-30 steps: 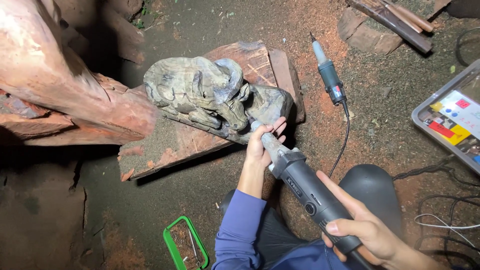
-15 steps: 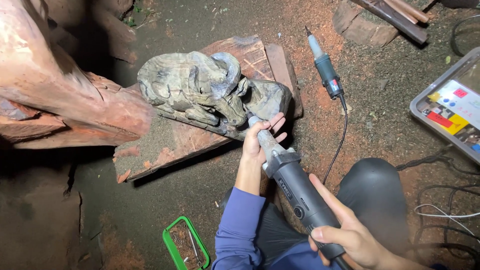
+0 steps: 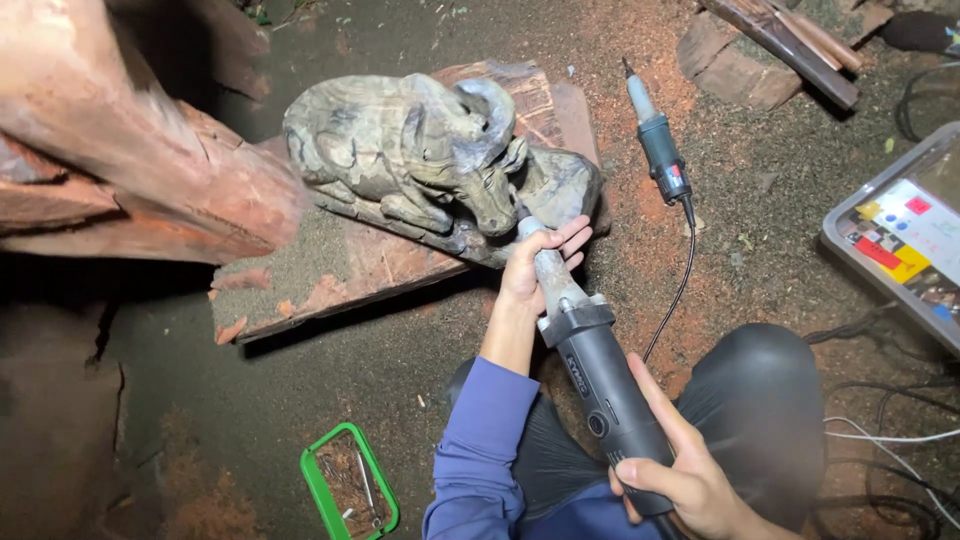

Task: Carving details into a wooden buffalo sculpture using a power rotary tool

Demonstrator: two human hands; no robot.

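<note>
Grey-green carved wood: a lying buffalo figure (image 3: 420, 160) with curled horns, resting on a reddish plank (image 3: 350, 265) laid on the dirt floor (image 3: 400, 370). Dark electric grinder (image 3: 590, 375) slanting up from lower right, its tip at the carving's head, seemingly touching just under the muzzle, though too small to tell for sure. Left hand (image 3: 535, 265) wrapped loosely round the grinder's pale neck, fingertips spread toward the carving. Right hand (image 3: 680, 475) closed firmly on the grinder's rear body, thumb along the side. Second, slimmer rotary tool (image 3: 655, 145) lying unheld on the ground right of the plank, cord trailing down. Big reddish log (image 3: 130, 150) at upper left. Small green-rimmed box (image 3: 348, 490) near the lower edge. Grey tray (image 3: 895, 240) with coloured papers at the right edge.
</note>
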